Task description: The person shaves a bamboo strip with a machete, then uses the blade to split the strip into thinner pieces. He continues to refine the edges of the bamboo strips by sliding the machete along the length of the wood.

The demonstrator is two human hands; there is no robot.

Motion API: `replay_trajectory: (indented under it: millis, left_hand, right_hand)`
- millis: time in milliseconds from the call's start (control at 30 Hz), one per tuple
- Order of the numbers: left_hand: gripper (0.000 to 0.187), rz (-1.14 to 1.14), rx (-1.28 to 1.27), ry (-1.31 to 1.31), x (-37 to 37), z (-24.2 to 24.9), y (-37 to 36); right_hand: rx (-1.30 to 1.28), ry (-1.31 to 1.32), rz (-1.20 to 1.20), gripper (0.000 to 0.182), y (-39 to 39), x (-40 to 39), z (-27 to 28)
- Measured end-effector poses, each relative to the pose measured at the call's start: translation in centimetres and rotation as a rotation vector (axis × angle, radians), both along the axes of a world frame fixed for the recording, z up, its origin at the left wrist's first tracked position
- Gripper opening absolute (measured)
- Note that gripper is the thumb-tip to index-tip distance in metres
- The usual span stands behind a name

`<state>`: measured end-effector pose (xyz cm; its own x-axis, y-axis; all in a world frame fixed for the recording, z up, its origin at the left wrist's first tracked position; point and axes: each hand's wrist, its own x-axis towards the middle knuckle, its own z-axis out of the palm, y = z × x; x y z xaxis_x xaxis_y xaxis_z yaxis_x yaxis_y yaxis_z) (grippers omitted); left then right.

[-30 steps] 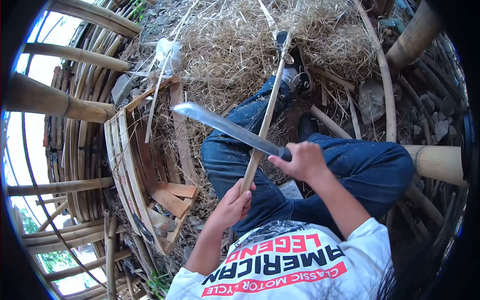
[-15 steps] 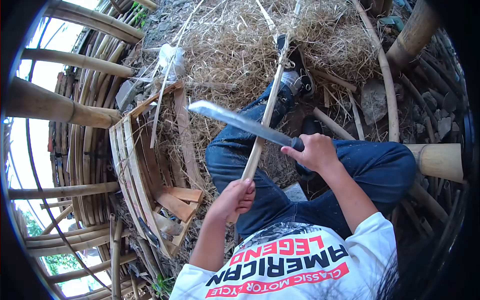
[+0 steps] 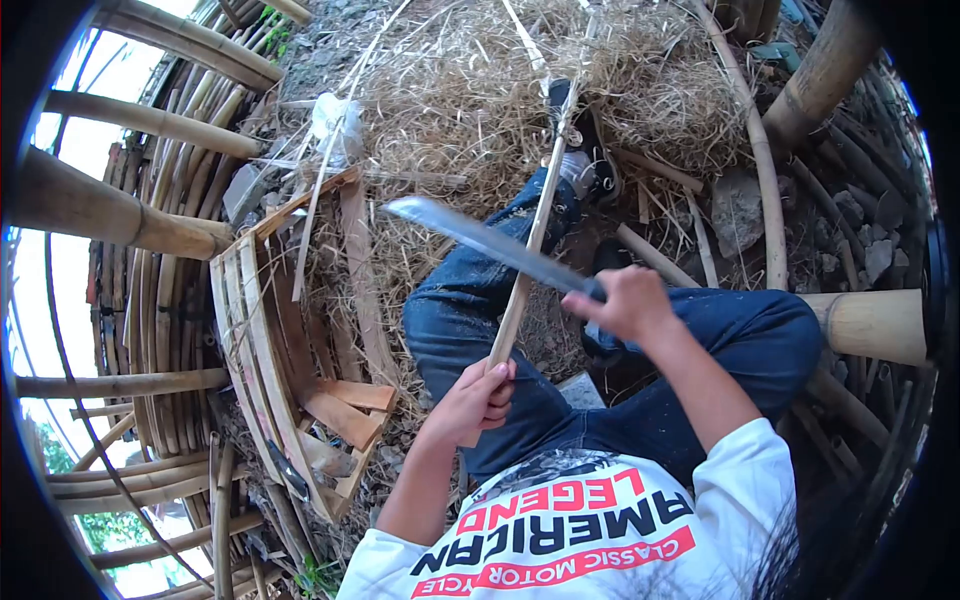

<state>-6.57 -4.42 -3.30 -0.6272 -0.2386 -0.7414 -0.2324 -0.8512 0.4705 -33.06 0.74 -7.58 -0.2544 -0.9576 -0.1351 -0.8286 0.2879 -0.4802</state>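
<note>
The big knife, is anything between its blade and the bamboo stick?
Nothing visible. The knife, held in the right hand, crosses the bamboo stick directly, above the jeans-clad leg. The left hand holds the stick lower down, well below the blade.

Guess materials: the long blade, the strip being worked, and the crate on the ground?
Blade: looks like steel, dull grey with a pale sheen along its flat; dark handle hidden in the right hand.
Strip, held by the left hand: probably split bamboo, pale tan, matte, straight-grained.
Crate: thin slats, wood or bamboo, weathered brown, unfinished.
</note>
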Motion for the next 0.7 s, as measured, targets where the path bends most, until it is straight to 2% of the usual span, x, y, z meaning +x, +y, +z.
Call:
replay_trajectory:
  millis: [67,167,200,267,333,367,400,467,633,700]
  left_hand:
    - [0.018,-0.015,-0.079,-0.015,-0.5,0.1,0.6]
    - [0.016,-0.023,-0.065,-0.015,0.2,0.6,0.9]
    - [0.016,-0.029,-0.083,-0.022,0.6,0.7,1.2]
    - [0.017,-0.004,-0.091,-0.022,1.0,0.1,1.4]
    - [0.018,0.037,-0.096,-0.022,0.8,-0.1,1.7]
    - [0.018,0.022,-0.100,-0.029,-0.1,-0.3,1.5]
    - [0.017,0.000,-0.104,-0.032,-0.7,-0.4,1.3]
    - [0.017,-0.005,-0.055,0.029,-0.6,-0.7,0.5]
    - [0.017,-0.032,-0.070,-0.022,-0.8,-0.3,1.1]
    - [0.016,-0.027,-0.063,-0.020,-0.1,-0.2,1.5]
  right_hand:
    - [0.036,-0.039,0.083,0.078,0.3,2.6,1.4]
    - [0.074,0.005,0.215,0.080,-0.6,2.8,1.6]
    - [-0.018,0.056,0.168,0.081,-1.2,1.9,0.5]
    - [-0.024,0.064,0.078,0.081,-2.3,-1.4,-2.1]
    - [0.103,-0.012,-0.026,0.080,-3.4,-3.5,-2.3]
    - [0.068,0.000,-0.046,0.067,-3.4,-3.5,-2.3]
    - [0.064,0.008,-0.042,0.067,-3.2,-3.2,-2.2]
    - [0.001,-0.029,-0.065,0.079,-2.1,-1.9,-1.7]
    - [-0.019,-0.055,0.103,0.078,-0.7,2.6,0.3]
    - [-0.011,0.028,0.279,0.078,-1.2,2.0,0.3]
